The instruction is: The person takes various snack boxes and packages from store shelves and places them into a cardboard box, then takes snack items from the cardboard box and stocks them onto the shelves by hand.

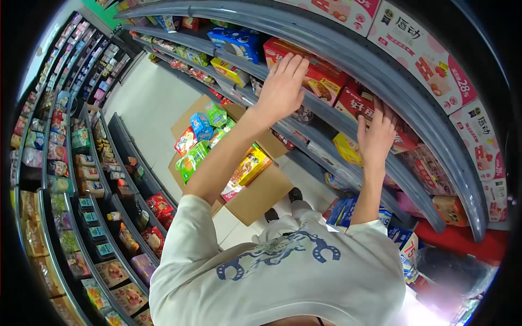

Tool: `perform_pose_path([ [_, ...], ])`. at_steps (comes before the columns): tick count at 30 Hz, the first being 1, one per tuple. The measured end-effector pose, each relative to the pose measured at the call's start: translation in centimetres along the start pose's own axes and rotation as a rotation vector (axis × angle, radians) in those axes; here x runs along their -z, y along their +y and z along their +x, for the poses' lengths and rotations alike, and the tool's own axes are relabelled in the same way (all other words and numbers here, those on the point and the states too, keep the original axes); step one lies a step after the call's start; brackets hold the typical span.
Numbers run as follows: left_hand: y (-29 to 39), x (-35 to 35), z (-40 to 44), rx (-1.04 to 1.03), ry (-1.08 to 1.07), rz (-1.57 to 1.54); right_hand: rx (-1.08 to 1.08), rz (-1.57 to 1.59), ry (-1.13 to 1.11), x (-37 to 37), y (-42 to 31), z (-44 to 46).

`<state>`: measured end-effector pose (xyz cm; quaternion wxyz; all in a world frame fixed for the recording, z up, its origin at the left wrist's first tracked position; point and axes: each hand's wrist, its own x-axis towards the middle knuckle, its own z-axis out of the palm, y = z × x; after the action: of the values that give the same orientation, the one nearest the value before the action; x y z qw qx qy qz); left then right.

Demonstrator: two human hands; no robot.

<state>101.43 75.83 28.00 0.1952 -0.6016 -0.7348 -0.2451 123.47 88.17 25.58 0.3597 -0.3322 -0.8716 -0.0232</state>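
Observation:
My left hand (281,87) reaches up to a shelf, its fingers stretched out and lying over the front of a red snack box (323,81). To its right, my right hand (379,133) rests against a darker red snack box (352,102) on the same shelf, with its fingers extended. Neither hand is visibly wrapped round a box. A blue cookie box (235,44) stands left of the red one. Below my left forearm, an open cardboard box (261,198) on the floor holds several packets, among them a yellow snack box (251,165) and a green bag (192,161).
The grey shelf edge (326,32) above my hands curves across the view, with pink-and-white cartons (429,54) over it. A lower shelf carries a yellow packet (347,149). Another stocked shelf unit (70,190) runs along the left of the tiled aisle (149,95). Blue packages (342,212) lie at lower right.

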Motion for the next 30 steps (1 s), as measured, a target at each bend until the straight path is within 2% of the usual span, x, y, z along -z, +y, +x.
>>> perform_pose_path([
  [4, -1.2, -3.9, 3.4, -0.161, -0.053, 0.222, -0.014, -0.115, -0.11, -1.2, 2.1, 0.3],
  [5, -1.5, -4.6, 3.9, -0.153, -0.145, 0.275, 0.002, -0.156, -0.125, -1.3, 2.7, 0.3],
  [9, -1.5, -5.3, 4.1, -0.162, -0.214, 0.283, 0.066, -0.173, -0.146, -1.1, 4.0, 0.6],
  [12, -1.0, -4.8, 4.0, -0.187, -0.202, 0.306, 0.01, -0.233, -0.225, 0.3, 3.8, 1.9],
  [15, -0.6, -4.4, 4.0, -0.145, -0.184, 0.34, 0.065, -0.15, -0.238, -0.3, 4.9, 2.4],
  [18, -1.2, -4.3, 4.0, -0.143, -0.16, 0.373, 0.027, -0.075, -0.271, -0.5, 5.6, 2.4],
  [21, -1.6, -4.0, 3.7, -0.092, -0.221, 0.314, -0.007, -0.085, -0.261, -0.2, 5.3, 2.2],
  [24, -2.4, -4.3, 3.0, -0.211, -0.023, 0.266, -0.065, -0.053, -0.301, 0.6, 4.8, 2.2],
  [27, -3.0, -3.0, 2.1, -0.194, -0.223, 0.195, -0.039, -0.034, -0.242, 1.0, 4.5, 1.2],
  [30, -2.8, -0.5, 0.5, -0.279, -0.087, 0.152, -0.089, -0.025, -0.248, 1.6, 4.2, 0.1],
])
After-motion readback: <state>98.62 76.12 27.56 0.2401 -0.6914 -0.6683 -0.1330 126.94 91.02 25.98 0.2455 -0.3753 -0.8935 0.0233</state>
